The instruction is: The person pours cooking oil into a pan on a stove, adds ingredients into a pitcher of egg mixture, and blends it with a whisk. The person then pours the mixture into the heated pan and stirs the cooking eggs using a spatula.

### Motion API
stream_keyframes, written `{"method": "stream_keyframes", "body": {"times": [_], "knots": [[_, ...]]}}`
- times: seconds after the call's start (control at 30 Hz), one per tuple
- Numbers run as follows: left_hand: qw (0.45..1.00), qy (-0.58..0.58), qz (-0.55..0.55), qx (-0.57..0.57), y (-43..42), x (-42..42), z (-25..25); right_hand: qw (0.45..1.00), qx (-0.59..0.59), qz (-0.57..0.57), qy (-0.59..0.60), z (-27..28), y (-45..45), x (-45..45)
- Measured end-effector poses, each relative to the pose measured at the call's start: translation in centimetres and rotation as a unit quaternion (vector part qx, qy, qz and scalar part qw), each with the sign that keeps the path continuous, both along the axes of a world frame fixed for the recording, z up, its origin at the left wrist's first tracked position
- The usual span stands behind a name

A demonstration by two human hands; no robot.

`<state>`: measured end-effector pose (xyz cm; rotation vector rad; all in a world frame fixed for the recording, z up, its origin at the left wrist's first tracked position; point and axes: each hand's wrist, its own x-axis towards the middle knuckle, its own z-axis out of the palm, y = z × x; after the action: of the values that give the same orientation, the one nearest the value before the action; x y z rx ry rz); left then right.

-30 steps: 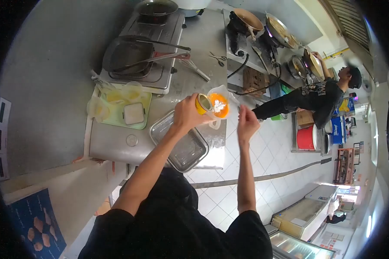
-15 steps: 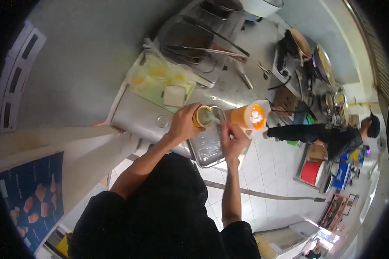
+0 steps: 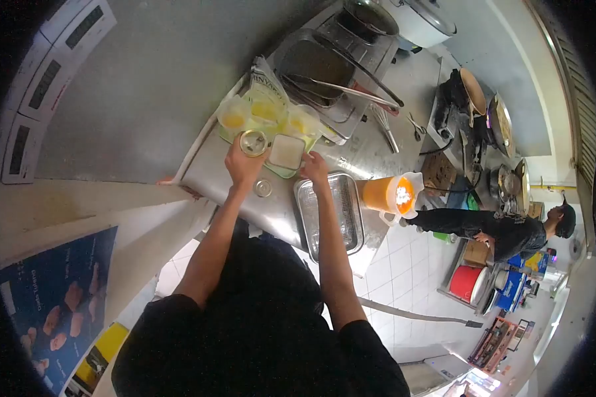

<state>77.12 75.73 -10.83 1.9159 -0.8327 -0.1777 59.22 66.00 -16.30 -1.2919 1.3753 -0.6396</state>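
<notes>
My left hand [image 3: 241,169] is closed around a small glass jar [image 3: 253,143], whose round mouth faces me. A squarish container with pale contents [image 3: 287,152] stands just right of the jar on a green board [image 3: 279,172]. At this container's right edge is my right hand [image 3: 316,168], with its fingers drawn together; what they hold is too small to make out. Clear cups with yellow contents [image 3: 265,111] stand behind the jar. A round clear lid [image 3: 263,188] lies on the steel counter [image 3: 278,215] below my left hand.
A metal tray with a wire rack [image 3: 341,215] lies beside my right forearm, next to a pitcher of orange liquid [image 3: 377,194]. Farther back are tongs [image 3: 341,87], a whisk [image 3: 383,126], scissors [image 3: 416,127] and pans [image 3: 500,126]. Another person [image 3: 516,228] stands at the right.
My left hand has carried the jar left and back toward the cups. My right hand has left the jar's mouth, where it held a pale utensil, and moved to the squarish container.
</notes>
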Motion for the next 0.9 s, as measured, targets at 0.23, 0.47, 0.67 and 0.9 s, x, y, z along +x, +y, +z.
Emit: {"method": "stream_keyframes", "body": {"times": [0.23,0.47,0.67,0.9], "knots": [[0.996,0.057,-0.02,-0.069,-1.3,0.1,-2.0,0.995,-0.049,0.02,0.09,-0.4,-1.4,0.2],[0.997,0.032,-0.048,-0.06,-2.0,0.5,-2.9,0.988,-0.143,0.014,0.052,4.8,1.7,1.7],[0.995,0.031,-0.06,-0.08,-2.6,0.8,-5.9,0.982,-0.18,0.014,0.062,12.1,8.1,3.6],[0.802,0.588,0.047,0.09,8.0,2.2,-5.2,0.99,-0.025,0.11,-0.083,7.9,10.4,5.2]]}}
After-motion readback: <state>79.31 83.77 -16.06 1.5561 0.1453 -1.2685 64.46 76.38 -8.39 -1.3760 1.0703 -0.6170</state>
